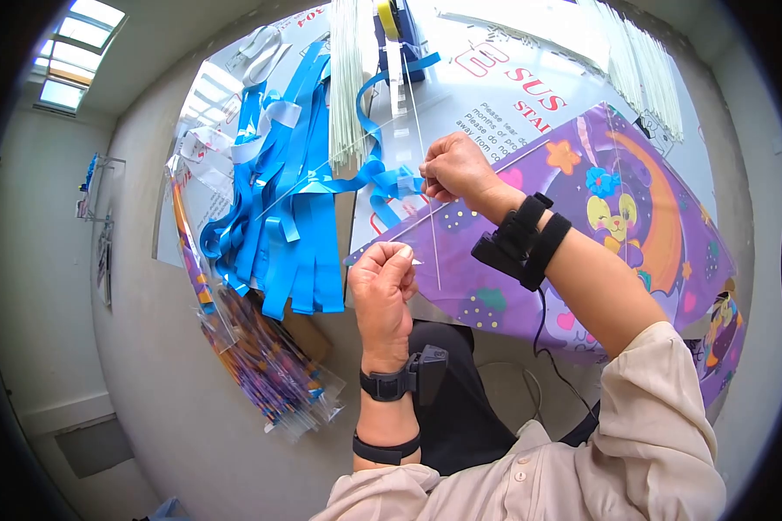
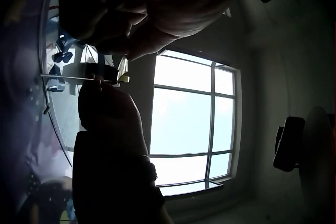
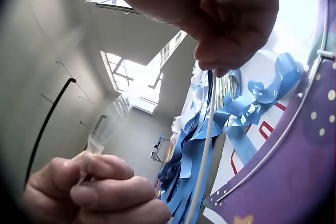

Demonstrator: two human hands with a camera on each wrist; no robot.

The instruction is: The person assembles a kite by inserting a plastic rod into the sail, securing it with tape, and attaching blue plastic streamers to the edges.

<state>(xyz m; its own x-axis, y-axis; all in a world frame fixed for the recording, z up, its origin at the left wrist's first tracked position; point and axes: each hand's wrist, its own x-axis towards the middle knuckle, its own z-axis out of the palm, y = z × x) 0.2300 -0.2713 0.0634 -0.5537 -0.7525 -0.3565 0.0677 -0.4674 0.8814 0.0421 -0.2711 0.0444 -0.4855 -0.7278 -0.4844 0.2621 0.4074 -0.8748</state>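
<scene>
My right hand [image 1: 465, 174] pinches a thin white rod [image 1: 434, 247] over the left part of a purple kite [image 1: 530, 234] printed with a cartoon animal. In the right wrist view the rod [image 3: 207, 145] runs down from the fingertips. My left hand [image 1: 382, 291] is nearer my body, beside the kite's left corner. Its thumb and fingers pinch a clear plastic strip [image 3: 113, 121], which sticks up from them in the right wrist view. The left wrist view is dark; the rod [image 2: 71, 77] shows there at the right hand's fingers.
Blue ribbon strips [image 1: 308, 252] lie left of the kite, with a curled piece [image 1: 391, 181] close to the right hand. Bundles of white rods [image 1: 346, 95] and a tape dispenser [image 1: 401, 43] are at the back. Packaged kites [image 1: 269, 365] hang at the table's left edge.
</scene>
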